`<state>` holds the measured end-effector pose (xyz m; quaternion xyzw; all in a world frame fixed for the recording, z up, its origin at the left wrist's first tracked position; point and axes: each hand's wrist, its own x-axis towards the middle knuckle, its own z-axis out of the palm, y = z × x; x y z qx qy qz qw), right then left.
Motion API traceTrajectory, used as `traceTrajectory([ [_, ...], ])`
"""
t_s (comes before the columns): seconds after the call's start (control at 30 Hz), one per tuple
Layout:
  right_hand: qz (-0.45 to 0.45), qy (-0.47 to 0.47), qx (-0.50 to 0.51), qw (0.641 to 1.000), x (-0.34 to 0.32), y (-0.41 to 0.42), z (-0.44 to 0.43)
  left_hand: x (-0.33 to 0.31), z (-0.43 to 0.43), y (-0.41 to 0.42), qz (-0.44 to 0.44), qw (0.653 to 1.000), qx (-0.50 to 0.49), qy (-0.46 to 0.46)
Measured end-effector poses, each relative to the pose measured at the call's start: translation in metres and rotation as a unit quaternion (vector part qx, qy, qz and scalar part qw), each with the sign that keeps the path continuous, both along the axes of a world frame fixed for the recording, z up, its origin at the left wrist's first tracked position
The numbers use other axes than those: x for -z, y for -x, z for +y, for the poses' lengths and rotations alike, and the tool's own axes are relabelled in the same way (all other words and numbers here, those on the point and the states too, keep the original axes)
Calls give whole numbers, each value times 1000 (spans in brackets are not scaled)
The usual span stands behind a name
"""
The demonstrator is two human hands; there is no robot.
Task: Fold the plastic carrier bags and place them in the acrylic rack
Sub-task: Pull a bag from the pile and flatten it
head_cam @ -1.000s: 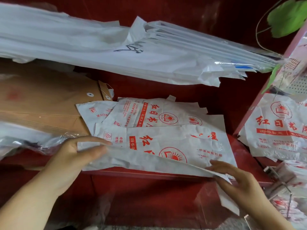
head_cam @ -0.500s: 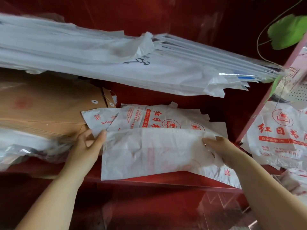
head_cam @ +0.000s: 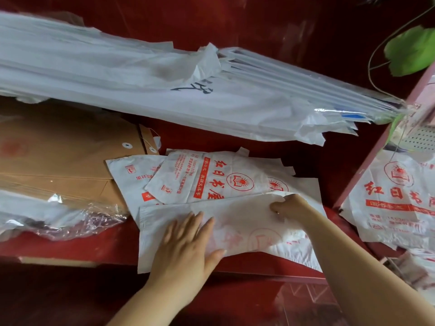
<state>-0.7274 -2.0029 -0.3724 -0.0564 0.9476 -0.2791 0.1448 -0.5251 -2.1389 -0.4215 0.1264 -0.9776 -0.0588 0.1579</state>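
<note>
A white plastic carrier bag (head_cam: 240,222) is laid at the front edge of a dark red shelf (head_cam: 70,245). It is folded over, so that its red print shows only faintly through the plastic. It rests on top of a fanned pile of white bags with red printing (head_cam: 211,177), and its near right corner is carried a little past the shelf's edge.

The left hand (head_cam: 186,245) is pressed flat on the near left part of the folded bag, with the fingers straight and slightly spread and the thumb held out to the right. The right hand (head_cam: 289,205) is set at the far right edge of the fold. Its fingers are curled over that edge, and the plastic is gripped there.

To the left, brown paper envelopes with string-and-button closures (head_cam: 66,156) are stacked, and their near side is covered by crinkled clear plastic film (head_cam: 70,220). A long slanted bundle of white plastic sheets (head_cam: 141,85) is stretched across behind the pile. On the right, beyond a pinkish-red upright post (head_cam: 376,156), more white red-printed bags (head_cam: 395,203) are seen. A green leaf (head_cam: 409,50) is visible at the upper right.
</note>
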Motion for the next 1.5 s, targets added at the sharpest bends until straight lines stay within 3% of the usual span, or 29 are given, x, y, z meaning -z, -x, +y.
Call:
traceTrajectory([
  [0.17,46,93,29,994,-2,16,10,7,-7,8,-81,997,-12,-10],
  [0.27,183,17,40,982,-3,17,21,-8,-6,7,-167,986,-18,-9],
  [0.33,311,-18,48,949,-1,7,21,-11,-5,4,-176,984,-16,-19],
  [0.4,412,26,-36,910,9,-9,13,-10,-7,6,-156,987,-16,-20],
  [0.43,419,55,-108,900,15,-24,6,-5,-9,5,-142,989,-20,-31],
  [0.5,390,57,-257,882,32,-50,-5,6,-7,5,-119,993,-11,-2],
  [0.6,313,-39,-402,860,41,-76,-14,8,-9,5,-106,994,-19,-12],
  [0.67,245,-68,-400,881,40,-72,-10,-6,-5,6,-135,989,-39,-57],
  [0.9,189,-157,-299,922,29,-16,29,-5,-22,-1,-162,973,-156,-47],
  [1.07,254,-169,-225,926,13,-5,28,-8,-23,-7,-141,975,-157,-67],
  [1.2,252,-105,-347,897,-5,-22,-12,-9,-24,-6,-133,979,-142,-63],
  [1.33,145,-166,-415,883,-16,-36,-55,-5,-31,-5,-58,991,-103,-58],
  [1.5,3,-136,-420,897,-21,-31,-77,1,-42,-14,-23,995,-69,-66],
])
